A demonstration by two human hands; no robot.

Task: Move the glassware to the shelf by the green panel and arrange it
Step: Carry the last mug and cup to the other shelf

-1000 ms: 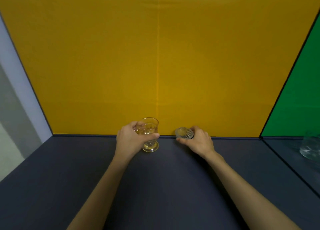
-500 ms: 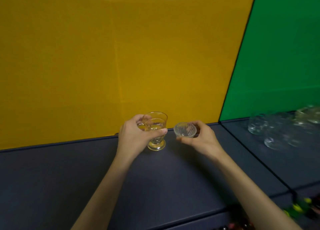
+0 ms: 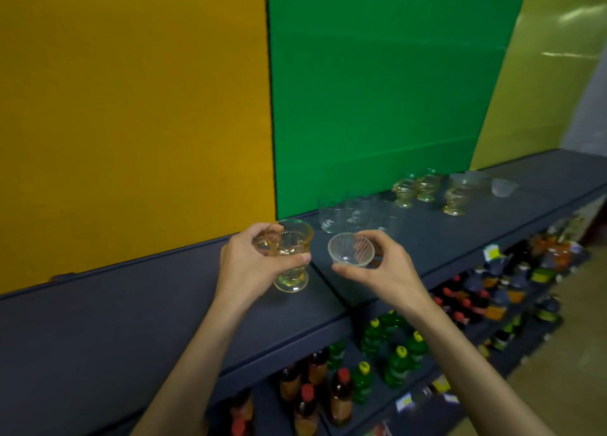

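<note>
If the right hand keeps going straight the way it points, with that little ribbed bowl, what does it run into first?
Most likely the cluster of clear glasses on the shelf just beyond the right hand and its ribbed bowl, below the green panel. Depth is hard to judge; the gap looks short.

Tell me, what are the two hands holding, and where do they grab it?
The left hand holds a yellow footed glass around its bowl. The right hand holds a small ribbed clear bowl by its side and rim.
</note>
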